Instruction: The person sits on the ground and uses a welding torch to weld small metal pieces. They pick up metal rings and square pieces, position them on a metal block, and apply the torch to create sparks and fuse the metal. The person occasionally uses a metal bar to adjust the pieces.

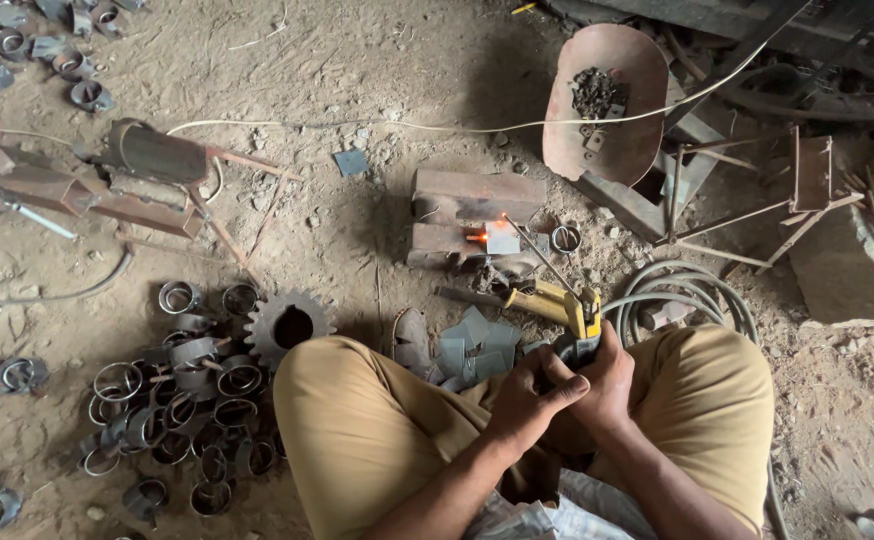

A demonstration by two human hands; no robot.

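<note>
I squat on a dirt floor, and both hands close around the dark grip of a yellow welding electrode holder between my knees. My left hand wraps the grip from the left; my right hand wraps it from the right. A thin welding rod runs from the holder up and left to a small square metal plate. The plate lies on a rusty metal block. An orange glow shows at the plate's left edge.
A metal ring lies right of the plate. Cut flat plates sit by my foot. A gear and a pile of steel rings lie left. A rusty pan, a coiled hose and a cable lie beyond.
</note>
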